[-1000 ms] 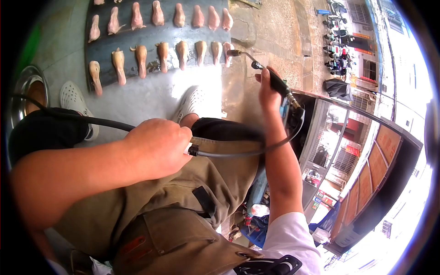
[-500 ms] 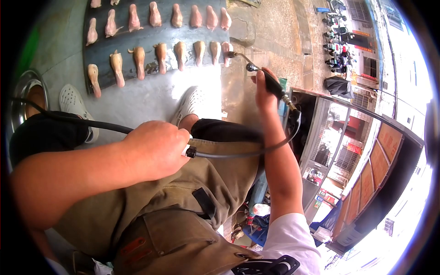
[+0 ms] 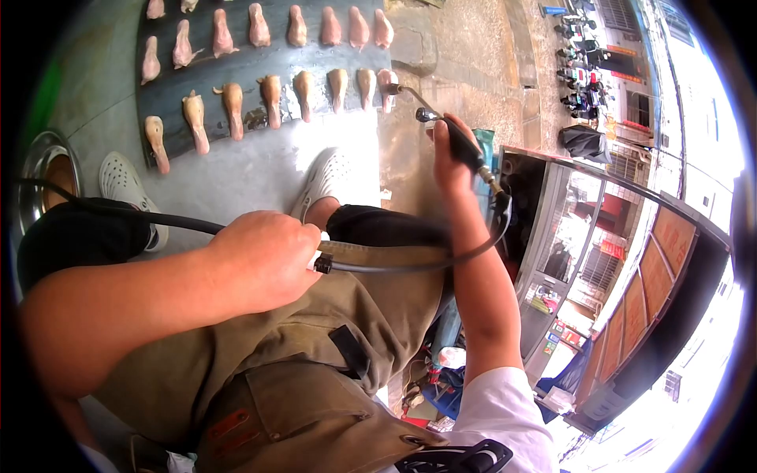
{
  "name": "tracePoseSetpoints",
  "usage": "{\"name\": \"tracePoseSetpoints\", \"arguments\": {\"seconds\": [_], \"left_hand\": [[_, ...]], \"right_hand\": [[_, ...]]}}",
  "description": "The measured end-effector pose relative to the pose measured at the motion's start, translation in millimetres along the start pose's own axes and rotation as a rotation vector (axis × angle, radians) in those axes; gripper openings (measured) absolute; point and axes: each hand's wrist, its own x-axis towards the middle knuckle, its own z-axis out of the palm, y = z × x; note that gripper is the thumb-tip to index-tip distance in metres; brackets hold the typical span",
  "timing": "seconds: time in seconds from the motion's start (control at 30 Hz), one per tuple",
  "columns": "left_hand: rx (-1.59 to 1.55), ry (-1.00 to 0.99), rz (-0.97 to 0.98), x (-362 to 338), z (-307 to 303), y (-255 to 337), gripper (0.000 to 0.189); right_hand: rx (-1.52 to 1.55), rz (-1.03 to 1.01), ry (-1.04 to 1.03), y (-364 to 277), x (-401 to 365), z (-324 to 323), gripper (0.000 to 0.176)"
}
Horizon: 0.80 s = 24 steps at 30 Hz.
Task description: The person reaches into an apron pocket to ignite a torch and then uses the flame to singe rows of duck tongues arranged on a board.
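Observation:
My right hand is wrapped round the black handle of a gas torch. Its metal nozzle reaches up and left to the last drumstick of the near row, at the right end; no flame can be made out. A black hose loops from the torch's rear back across my apron. My left hand is closed on that hose in front of my lap, with a white piece and a black fitting at its fingers. Raw drumsticks lie in rows on a dark sheet; several near ones look browned.
My feet in white clogs stand on the grey floor just below the sheet. A metal basin sits by my left leg. To the right are a glass-fronted stall or cabinet and parked motorbikes.
The torch and right hand have shifted slightly left in view, as have the drumsticks and sheet. The nozzle is still at the same end drumstick. Both hands keep their hold.

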Motion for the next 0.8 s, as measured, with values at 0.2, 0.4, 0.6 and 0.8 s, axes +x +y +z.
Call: {"name": "tracePoseSetpoints", "arguments": {"seconds": [0.2,0.4,0.6,0.8], "left_hand": [[0.007,-0.005,-0.008,3,2,-3,0.026],[-0.008,-0.015,-0.020,6,-1,-2,0.026],[0.008,-0.003,-0.025,5,2,-5,0.027],[0.041,-0.019,-0.028,7,1,-4,0.028]], "right_hand": [[-0.015,-0.049,-0.066,5,3,-1,0.034],[-0.134,-0.252,-0.033,-26,9,1,0.028],[-0.150,-0.408,-0.297,-47,1,3,0.025],[-0.341,-0.387,-0.651,-47,-9,3,0.038]]}}
